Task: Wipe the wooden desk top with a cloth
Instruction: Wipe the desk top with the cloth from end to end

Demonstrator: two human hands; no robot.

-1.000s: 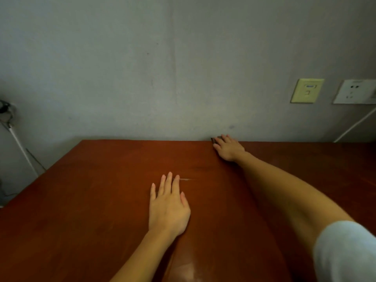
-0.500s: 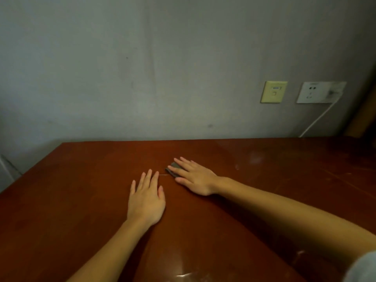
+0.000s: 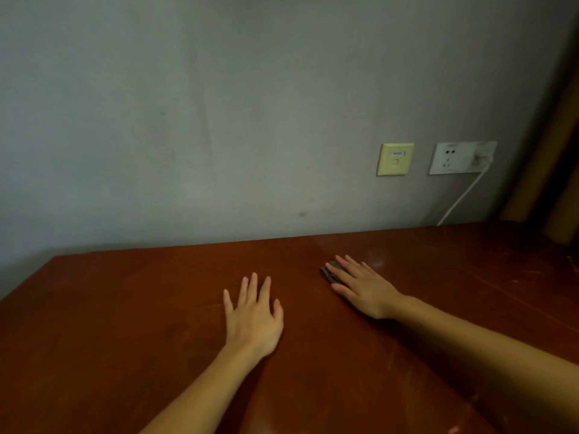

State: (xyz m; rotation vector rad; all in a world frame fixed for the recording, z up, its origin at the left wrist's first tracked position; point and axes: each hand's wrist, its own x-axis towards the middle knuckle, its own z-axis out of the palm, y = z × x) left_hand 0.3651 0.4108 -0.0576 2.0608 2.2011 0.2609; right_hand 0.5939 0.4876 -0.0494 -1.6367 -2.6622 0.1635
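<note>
Right hand (image 3: 363,288), fingers straight, presses a dark cloth (image 3: 328,272) on the desk (image 3: 125,308); left hand (image 3: 253,317) lies flat.

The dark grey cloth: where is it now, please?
The dark grey cloth lies right of centre in the head view on the red-brown wooden desk top, under the fingers of the right hand.

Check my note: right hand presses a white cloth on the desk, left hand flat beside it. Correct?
No: the head view shows the cloth under the right hand is dark grey, not white. The left hand does lie flat on the desk.
</note>
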